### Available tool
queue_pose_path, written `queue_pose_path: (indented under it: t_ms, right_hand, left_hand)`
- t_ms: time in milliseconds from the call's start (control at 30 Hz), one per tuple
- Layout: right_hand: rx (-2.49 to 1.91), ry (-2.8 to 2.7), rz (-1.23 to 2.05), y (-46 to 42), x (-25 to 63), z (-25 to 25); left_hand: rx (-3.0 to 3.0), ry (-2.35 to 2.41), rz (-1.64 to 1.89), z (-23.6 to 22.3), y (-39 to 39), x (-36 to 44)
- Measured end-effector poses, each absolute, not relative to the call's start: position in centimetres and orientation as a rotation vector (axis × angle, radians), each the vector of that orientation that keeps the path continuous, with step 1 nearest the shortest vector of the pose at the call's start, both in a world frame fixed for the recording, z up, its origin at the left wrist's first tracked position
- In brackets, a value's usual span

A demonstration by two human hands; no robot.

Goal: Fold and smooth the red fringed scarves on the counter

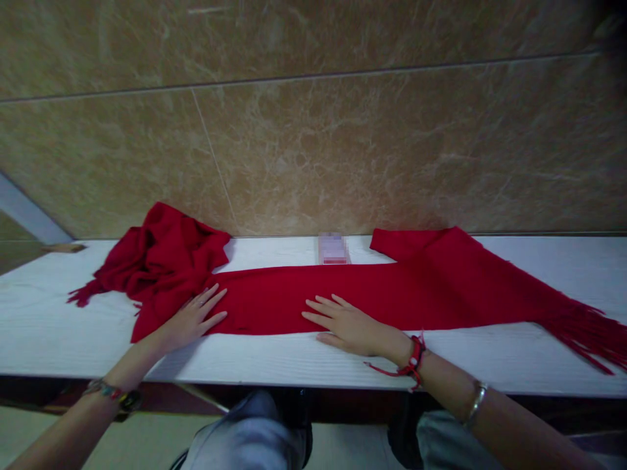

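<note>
A long red scarf (274, 300) with fringed ends lies across the white table. Its middle stretch is flat, while the left part is bunched into a crumpled heap. On the right it is folded over at an angle, and the fringe spreads toward the table's right side. My left hand (193, 316) rests on the scarf beside the heap, fingers stretched out. Palm down, my right hand (347, 326) lies with spread fingers on the flat middle near its front edge. Neither hand grips the cloth.
The white table (274, 356) stands against a brown marble-tiled wall (313, 150). Behind the scarf, a small pale packet or card (334, 249) lies near the wall, its print blurred. A small brown piece (63, 248) sits at the back left corner. My legs are below the front edge.
</note>
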State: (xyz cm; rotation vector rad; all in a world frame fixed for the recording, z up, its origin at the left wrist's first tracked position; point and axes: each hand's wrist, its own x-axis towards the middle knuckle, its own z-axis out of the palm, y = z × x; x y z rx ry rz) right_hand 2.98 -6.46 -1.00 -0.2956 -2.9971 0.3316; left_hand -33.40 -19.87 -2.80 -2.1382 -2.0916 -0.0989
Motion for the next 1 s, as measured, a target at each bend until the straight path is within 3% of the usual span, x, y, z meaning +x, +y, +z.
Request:
queue_pose_path:
  t_ms: [167, 500, 1000]
  right_hand:
    - [-0.319, -2.961, 0.293, -6.1, 3.4, -1.7]
    - [-0.155, -2.661, 0.020, -5.9, 3.1, -2.8]
    - [0.021, -2.782, -0.200, -6.2, 4.3, -1.6]
  left_hand:
    - [-2.270, -2.007, -0.086, -1.4, -20.3, -34.3]
    - [-2.491, -1.741, 0.123, 2.1, -18.5, -24.4]
    - [-2.488, -1.707, 0.040, 1.6, -21.1, -26.7]
